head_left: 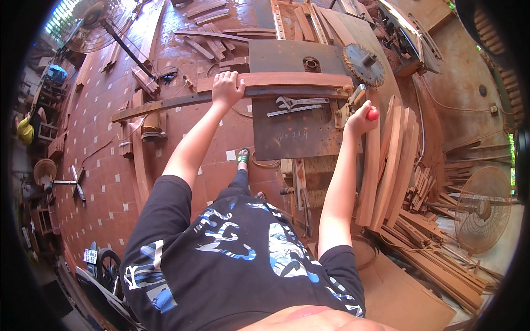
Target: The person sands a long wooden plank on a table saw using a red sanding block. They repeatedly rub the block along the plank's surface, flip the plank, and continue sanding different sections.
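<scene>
A reddish wooden board (298,79) lies across the dark metal machine table (287,138), along a long dark bar (176,103). My left hand (227,88) grips the board near its left end, fingers curled over it. At the table's right side, my right hand (361,118) is closed round a handle with a red end (372,115). Beside that hand is a metal clamp-like fitting (345,110), near the board's right end; its details are hard to make out. An adjustable wrench (301,102) and a steel ruler (295,110) rest on the table between my arms.
A toothed circular saw blade (363,65) lies at the table's far right corner. Long curved wooden pieces (395,160) lean to the right of my right arm. Standing fans are at far left (94,25) and right (483,209). A motorbike (105,270) stands at lower left.
</scene>
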Demonstrator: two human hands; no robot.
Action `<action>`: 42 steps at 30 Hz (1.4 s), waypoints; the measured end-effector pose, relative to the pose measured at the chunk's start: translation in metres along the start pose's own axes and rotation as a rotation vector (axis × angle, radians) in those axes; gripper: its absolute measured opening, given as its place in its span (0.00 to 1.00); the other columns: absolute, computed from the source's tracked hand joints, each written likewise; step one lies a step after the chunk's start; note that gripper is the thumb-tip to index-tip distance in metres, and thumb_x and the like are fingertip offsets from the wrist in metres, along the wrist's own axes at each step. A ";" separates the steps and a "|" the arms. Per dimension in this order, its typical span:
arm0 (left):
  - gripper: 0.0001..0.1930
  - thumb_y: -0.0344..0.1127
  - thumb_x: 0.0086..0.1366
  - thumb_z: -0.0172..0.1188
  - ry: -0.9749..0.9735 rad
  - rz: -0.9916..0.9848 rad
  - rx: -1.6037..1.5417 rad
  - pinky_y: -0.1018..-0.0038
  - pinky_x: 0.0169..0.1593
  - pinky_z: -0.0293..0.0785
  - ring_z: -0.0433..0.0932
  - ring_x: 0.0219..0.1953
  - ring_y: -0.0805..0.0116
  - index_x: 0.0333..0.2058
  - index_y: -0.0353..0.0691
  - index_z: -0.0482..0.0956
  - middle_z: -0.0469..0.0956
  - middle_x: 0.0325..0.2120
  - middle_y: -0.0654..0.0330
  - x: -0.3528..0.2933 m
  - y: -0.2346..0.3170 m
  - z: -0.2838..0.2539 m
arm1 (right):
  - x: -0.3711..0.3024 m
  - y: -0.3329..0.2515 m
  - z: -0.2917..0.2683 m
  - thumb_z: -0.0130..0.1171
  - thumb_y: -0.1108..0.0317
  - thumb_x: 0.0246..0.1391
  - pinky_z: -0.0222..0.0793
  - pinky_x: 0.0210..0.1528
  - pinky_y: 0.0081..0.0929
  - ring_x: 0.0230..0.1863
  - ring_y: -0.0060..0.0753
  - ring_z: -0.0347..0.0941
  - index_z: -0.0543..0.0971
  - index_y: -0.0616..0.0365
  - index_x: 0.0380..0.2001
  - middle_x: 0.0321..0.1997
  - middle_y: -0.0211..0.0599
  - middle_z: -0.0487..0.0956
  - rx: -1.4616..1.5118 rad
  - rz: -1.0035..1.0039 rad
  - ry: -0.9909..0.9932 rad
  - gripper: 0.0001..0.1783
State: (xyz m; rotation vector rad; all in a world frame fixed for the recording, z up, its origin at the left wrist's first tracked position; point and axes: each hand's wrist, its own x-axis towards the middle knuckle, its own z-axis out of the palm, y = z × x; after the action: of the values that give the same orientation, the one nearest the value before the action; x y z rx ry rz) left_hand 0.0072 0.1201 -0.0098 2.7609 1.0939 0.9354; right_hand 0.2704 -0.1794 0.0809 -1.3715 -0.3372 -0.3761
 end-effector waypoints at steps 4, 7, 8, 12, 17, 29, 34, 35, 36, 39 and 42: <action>0.20 0.48 0.66 0.57 -0.026 0.005 0.002 0.58 0.62 0.68 0.78 0.52 0.52 0.45 0.38 0.81 0.82 0.44 0.50 0.027 -0.013 0.016 | 0.015 0.019 0.026 0.61 0.66 0.66 0.54 0.24 0.21 0.20 0.15 0.58 0.64 0.54 0.17 0.19 0.18 0.65 0.035 0.001 0.033 0.24; 0.20 0.49 0.66 0.57 0.007 0.013 0.009 0.58 0.62 0.68 0.78 0.53 0.52 0.44 0.38 0.81 0.82 0.44 0.50 0.045 -0.020 0.028 | 0.025 0.031 0.043 0.61 0.66 0.65 0.55 0.24 0.22 0.20 0.15 0.59 0.65 0.54 0.17 0.19 0.18 0.65 0.014 -0.046 0.022 0.23; 0.20 0.49 0.66 0.56 0.034 0.018 0.011 0.58 0.62 0.68 0.78 0.53 0.53 0.44 0.38 0.81 0.82 0.44 0.50 0.051 -0.024 0.033 | 0.028 0.033 0.051 0.61 0.66 0.65 0.55 0.25 0.22 0.20 0.15 0.60 0.65 0.54 0.17 0.19 0.19 0.66 0.003 -0.064 0.020 0.23; 0.20 0.49 0.66 0.56 -0.022 -0.004 0.021 0.58 0.62 0.68 0.78 0.53 0.53 0.45 0.38 0.81 0.82 0.44 0.51 0.078 -0.034 0.045 | 0.039 0.046 0.079 0.59 0.66 0.66 0.56 0.27 0.27 0.24 0.19 0.58 0.64 0.60 0.18 0.20 0.21 0.64 -0.035 -0.015 0.026 0.23; 0.21 0.49 0.66 0.56 -0.021 -0.013 -0.014 0.58 0.62 0.68 0.78 0.52 0.53 0.45 0.38 0.81 0.82 0.44 0.50 0.114 -0.046 0.061 | 0.059 0.066 0.111 0.59 0.68 0.66 0.55 0.27 0.25 0.25 0.17 0.58 0.64 0.58 0.17 0.21 0.20 0.64 0.021 0.002 0.028 0.23; 0.20 0.50 0.66 0.57 -0.043 -0.017 0.010 0.58 0.63 0.68 0.78 0.51 0.53 0.44 0.38 0.81 0.82 0.43 0.51 0.185 -0.078 0.100 | 0.095 0.098 0.187 0.61 0.65 0.67 0.53 0.26 0.24 0.23 0.15 0.58 0.65 0.55 0.18 0.21 0.18 0.64 0.064 0.087 0.048 0.24; 0.20 0.50 0.66 0.57 0.007 0.006 0.023 0.57 0.62 0.68 0.78 0.50 0.53 0.43 0.38 0.81 0.82 0.42 0.52 0.211 -0.092 0.119 | 0.106 0.106 0.213 0.63 0.57 0.69 0.52 0.25 0.25 0.22 0.17 0.57 0.65 0.56 0.17 0.20 0.18 0.63 0.028 0.098 0.031 0.28; 0.20 0.50 0.66 0.57 0.017 0.010 0.015 0.57 0.61 0.69 0.78 0.50 0.53 0.43 0.38 0.82 0.82 0.41 0.52 0.215 -0.094 0.122 | 0.108 0.109 0.217 0.62 0.55 0.70 0.52 0.25 0.25 0.21 0.17 0.57 0.65 0.56 0.17 0.19 0.18 0.62 0.008 0.094 0.027 0.30; 0.20 0.49 0.66 0.57 0.019 0.013 0.019 0.57 0.61 0.69 0.78 0.50 0.53 0.43 0.38 0.82 0.82 0.41 0.52 0.217 -0.095 0.124 | 0.110 0.112 0.220 0.62 0.54 0.70 0.51 0.23 0.24 0.19 0.17 0.57 0.64 0.54 0.17 0.17 0.19 0.63 0.008 0.073 0.033 0.30; 0.19 0.49 0.66 0.57 0.030 0.030 0.034 0.57 0.60 0.69 0.79 0.49 0.54 0.42 0.38 0.82 0.82 0.40 0.52 0.232 -0.097 0.130 | 0.121 0.122 0.232 0.63 0.51 0.69 0.50 0.18 0.23 0.14 0.16 0.57 0.63 0.50 0.17 0.14 0.21 0.64 0.004 0.012 0.067 0.30; 0.19 0.49 0.66 0.56 0.020 0.027 0.041 0.57 0.59 0.69 0.79 0.48 0.54 0.42 0.38 0.82 0.82 0.40 0.52 0.241 -0.099 0.136 | 0.124 0.130 0.242 0.62 0.51 0.70 0.49 0.20 0.24 0.16 0.16 0.56 0.63 0.52 0.17 0.15 0.20 0.63 -0.027 0.017 0.080 0.31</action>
State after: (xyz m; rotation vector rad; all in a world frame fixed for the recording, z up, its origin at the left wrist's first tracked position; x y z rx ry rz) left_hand 0.1577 0.3723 -0.0185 2.8121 1.0940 0.9563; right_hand 0.4359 0.0712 0.0624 -1.3806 -0.2549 -0.4214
